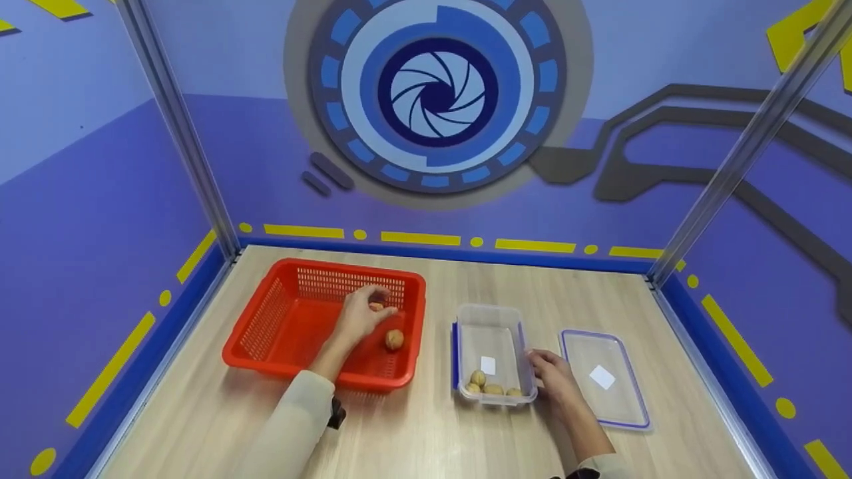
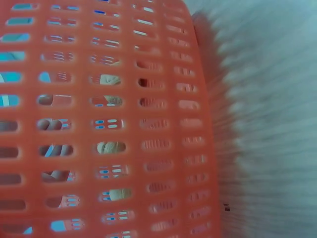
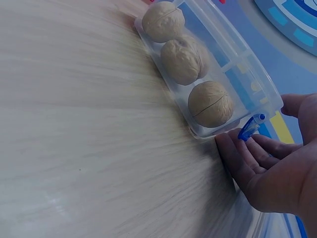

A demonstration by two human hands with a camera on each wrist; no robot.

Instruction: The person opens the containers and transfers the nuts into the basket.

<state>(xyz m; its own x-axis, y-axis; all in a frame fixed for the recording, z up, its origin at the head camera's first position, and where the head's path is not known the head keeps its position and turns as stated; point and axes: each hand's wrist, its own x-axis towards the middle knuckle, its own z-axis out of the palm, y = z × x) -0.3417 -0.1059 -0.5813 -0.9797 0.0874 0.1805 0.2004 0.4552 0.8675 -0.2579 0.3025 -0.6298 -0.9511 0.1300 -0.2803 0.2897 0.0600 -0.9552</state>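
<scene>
My left hand [image 1: 359, 318] reaches into the red basket [image 1: 286, 266], thumb and fingers apart around a walnut [image 1: 376, 307] partly hidden by them. A second walnut [image 1: 394, 340] lies nearer on the basket floor. In the left wrist view the slotted basket wall [image 2: 171, 134] covers most of that hand; bits of walnut [image 2: 111, 148] show through. My right hand [image 1: 558, 380] holds the right side of a clear plastic container [image 1: 489, 316], its thumb at the rim and fingers [image 3: 235, 158] low by a blue latch [image 3: 251, 127]. Several walnuts [image 3: 210, 104] sit at the container's near end.
A clear lid [image 1: 619, 359] with a purple edge and a white label lies on the wooden table [image 1: 439, 432], right of the container. Printed panels [image 1: 426, 226] and metal posts [image 1: 732, 153] enclose the table at the back and sides.
</scene>
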